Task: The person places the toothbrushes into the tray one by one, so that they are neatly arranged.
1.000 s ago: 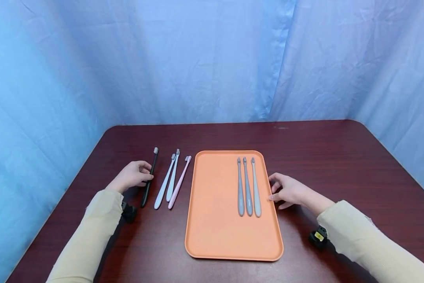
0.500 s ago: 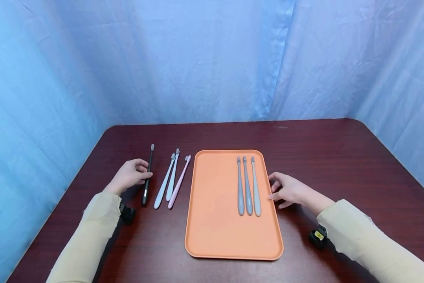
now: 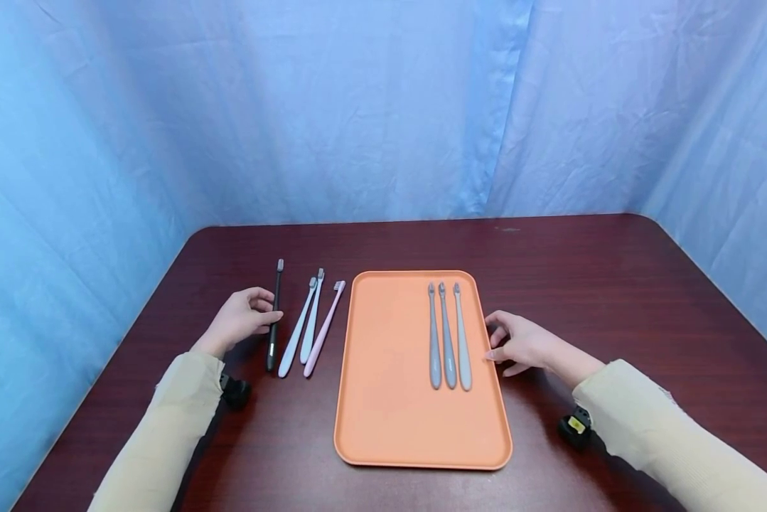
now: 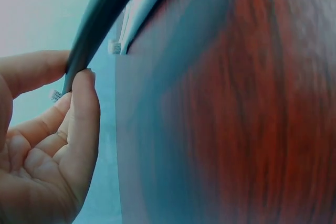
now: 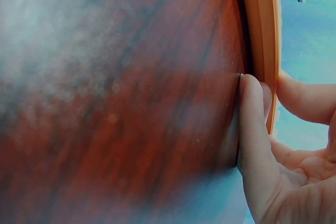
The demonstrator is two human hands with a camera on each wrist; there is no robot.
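Black toothbrush (image 3: 273, 320) lies on the table, pinched mid-handle between my left hand's (image 3: 241, 321) thumb and fingers, long axis running away from me. My right hand (image 3: 522, 345), far off, rests its fingers relaxed against the tray (image 3: 389, 427) rim.

Three toothbrushes (image 3: 448, 338) in tray (image 3: 389, 398), four (image 3: 306, 320) left of it.

From close in, the left hand (image 4: 42, 150) pinches the dark toothbrush handle (image 4: 100, 24) between thumb and fingertip. A pale toothbrush (image 4: 149, 6) lies just beside it. The reddish-brown bench (image 4: 236, 108) fills the right side, blurred.
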